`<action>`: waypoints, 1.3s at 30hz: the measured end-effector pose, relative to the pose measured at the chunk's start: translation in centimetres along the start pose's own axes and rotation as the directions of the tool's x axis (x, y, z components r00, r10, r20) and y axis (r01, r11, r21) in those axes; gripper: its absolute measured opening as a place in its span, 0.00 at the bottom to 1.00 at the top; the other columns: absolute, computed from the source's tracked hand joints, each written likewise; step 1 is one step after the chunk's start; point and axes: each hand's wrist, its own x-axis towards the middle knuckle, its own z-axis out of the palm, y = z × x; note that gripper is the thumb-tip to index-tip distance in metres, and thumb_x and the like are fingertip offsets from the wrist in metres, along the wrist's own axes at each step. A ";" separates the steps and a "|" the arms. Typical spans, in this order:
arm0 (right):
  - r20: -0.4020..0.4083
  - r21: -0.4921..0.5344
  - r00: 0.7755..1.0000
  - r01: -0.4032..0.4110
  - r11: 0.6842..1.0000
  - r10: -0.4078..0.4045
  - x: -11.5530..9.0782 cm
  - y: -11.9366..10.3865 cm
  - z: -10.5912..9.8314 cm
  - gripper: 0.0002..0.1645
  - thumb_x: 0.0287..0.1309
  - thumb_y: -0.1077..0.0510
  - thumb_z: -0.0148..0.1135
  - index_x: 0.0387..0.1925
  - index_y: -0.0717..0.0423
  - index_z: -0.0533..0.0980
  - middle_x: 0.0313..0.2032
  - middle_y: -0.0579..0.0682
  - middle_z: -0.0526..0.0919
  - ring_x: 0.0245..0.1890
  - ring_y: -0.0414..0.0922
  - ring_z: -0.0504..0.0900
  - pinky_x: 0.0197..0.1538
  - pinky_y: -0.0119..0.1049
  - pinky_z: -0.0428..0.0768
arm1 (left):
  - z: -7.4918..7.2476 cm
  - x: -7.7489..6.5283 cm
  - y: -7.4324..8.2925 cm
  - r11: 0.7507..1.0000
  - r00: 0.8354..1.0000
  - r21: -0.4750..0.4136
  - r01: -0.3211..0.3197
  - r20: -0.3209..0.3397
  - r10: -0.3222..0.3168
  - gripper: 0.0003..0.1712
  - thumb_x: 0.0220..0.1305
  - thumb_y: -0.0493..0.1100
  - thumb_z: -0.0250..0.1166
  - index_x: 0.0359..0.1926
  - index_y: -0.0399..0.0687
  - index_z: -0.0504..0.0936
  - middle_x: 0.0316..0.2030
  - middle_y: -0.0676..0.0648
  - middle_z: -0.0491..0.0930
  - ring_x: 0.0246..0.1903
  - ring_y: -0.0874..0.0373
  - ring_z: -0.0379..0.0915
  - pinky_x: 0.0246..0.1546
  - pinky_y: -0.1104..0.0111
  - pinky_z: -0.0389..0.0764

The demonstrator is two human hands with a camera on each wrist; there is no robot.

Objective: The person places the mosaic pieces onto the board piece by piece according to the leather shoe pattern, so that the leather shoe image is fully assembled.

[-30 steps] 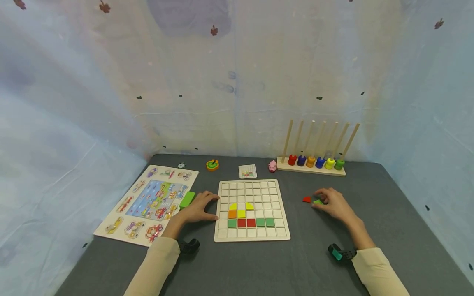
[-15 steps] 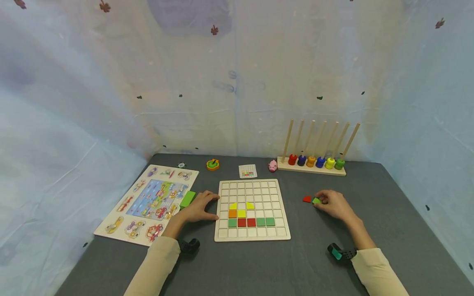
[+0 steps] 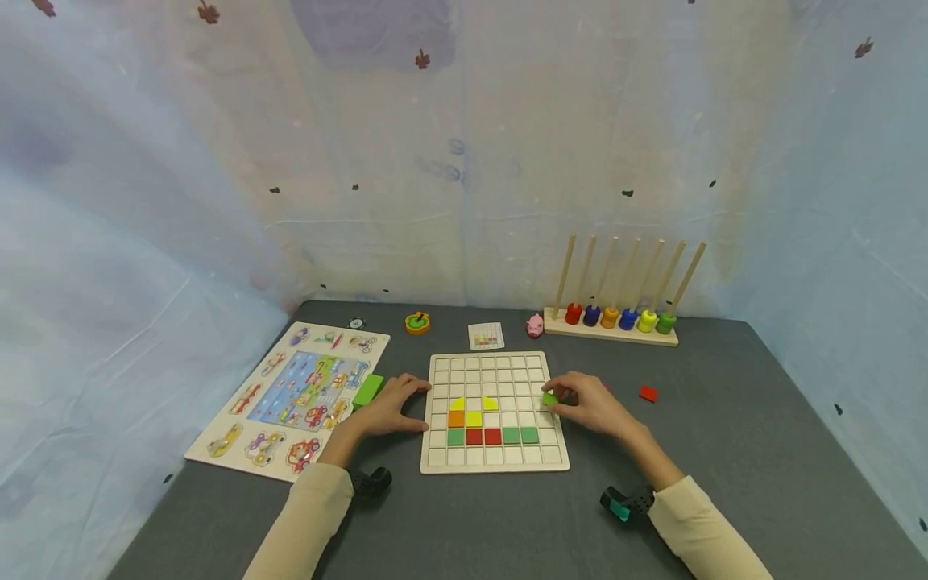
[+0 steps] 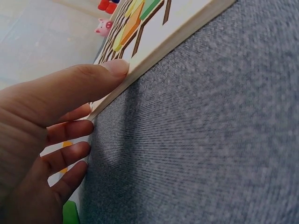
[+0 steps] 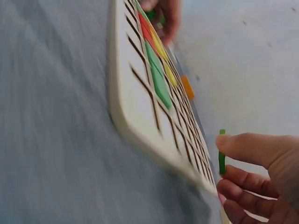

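Note:
A wooden grid board (image 3: 489,377) lies mid-table, with yellow, orange, red and green tiles in its squares. My left hand (image 3: 387,409) rests at its left edge. In the left wrist view the thumb (image 4: 110,72) touches the rim, the other fingers loosely bent beside it. At the board's right edge my right hand (image 3: 589,403) pinches a small green tile (image 3: 549,399). The right wrist view shows this green tile (image 5: 222,156) edge-on between thumb and fingers, raised off the board. A red tile (image 3: 648,393) lies right of that hand, which mostly hides another reddish piece.
A picture puzzle board (image 3: 242,439) lies at the left, with a green block (image 3: 368,390) by its right side. Behind the grid are a small pattern card (image 3: 486,336), a pink pig (image 3: 534,325), a round orange-green toy (image 3: 416,323) and a peg rack with coloured beads (image 3: 611,332).
My right hand has lifted the green tile and carried it left to the board's right edge. A red tile once hidden under that hand now shows. The left hand has stayed put.

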 end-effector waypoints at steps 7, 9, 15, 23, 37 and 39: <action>0.037 0.059 0.993 0.107 0.993 -0.109 1.9 -2.0 3.4 0.15 0.50 0.59 0.69 0.42 0.58 0.79 0.36 0.48 0.81 0.35 0.45 0.78 0.38 0.38 0.78 | 0.0 -0.1 0.3 1.000 1.000 0.017 0.023 0.003 -0.023 0.40 0.50 0.54 0.71 0.62 0.46 0.68 0.57 0.44 0.66 0.57 0.48 0.59 0.58 0.51 0.62; 0.038 0.058 0.993 0.109 0.992 -0.111 2.3 -2.4 4.3 0.14 0.50 0.58 0.70 0.40 0.56 0.79 0.36 0.47 0.81 0.35 0.43 0.78 0.38 0.36 0.77 | 0.1 0.0 0.3 0.999 1.000 0.027 0.029 0.002 -0.029 0.40 0.50 0.55 0.71 0.62 0.46 0.68 0.57 0.44 0.66 0.57 0.47 0.60 0.58 0.50 0.62; 0.016 0.066 0.994 0.111 0.992 -0.113 2.9 -3.2 5.9 0.12 0.48 0.57 0.71 0.36 0.55 0.80 0.34 0.46 0.82 0.33 0.40 0.78 0.37 0.32 0.77 | 0.2 0.0 0.2 0.999 0.999 0.034 0.039 0.002 -0.039 0.41 0.50 0.56 0.71 0.62 0.47 0.68 0.57 0.44 0.66 0.57 0.48 0.60 0.57 0.51 0.63; 0.012 0.068 0.990 0.141 0.988 -0.142 3.2 -3.4 6.5 0.07 0.50 0.54 0.70 0.32 0.51 0.83 0.33 0.44 0.82 0.34 0.38 0.77 0.37 0.32 0.74 | 0.1 0.0 0.3 0.999 0.999 0.028 0.035 0.001 -0.035 0.41 0.50 0.55 0.71 0.63 0.46 0.68 0.57 0.44 0.65 0.57 0.48 0.59 0.58 0.51 0.62; 0.016 0.067 0.982 0.186 0.980 -0.188 3.3 -3.0 6.8 0.06 0.53 0.60 0.67 0.35 0.51 0.84 0.36 0.46 0.81 0.36 0.40 0.76 0.38 0.34 0.74 | -0.1 0.0 0.4 0.999 0.999 0.019 0.036 0.004 -0.036 0.40 0.50 0.55 0.71 0.62 0.47 0.68 0.56 0.44 0.66 0.56 0.49 0.59 0.58 0.51 0.62; 0.006 0.052 0.979 0.203 0.978 -0.203 3.4 -2.9 6.9 0.05 0.52 0.60 0.67 0.34 0.51 0.84 0.35 0.45 0.81 0.35 0.39 0.76 0.37 0.32 0.73 | -0.1 0.0 0.4 0.999 0.999 0.019 0.037 0.005 -0.037 0.40 0.50 0.55 0.71 0.62 0.47 0.68 0.56 0.44 0.66 0.57 0.49 0.59 0.58 0.51 0.62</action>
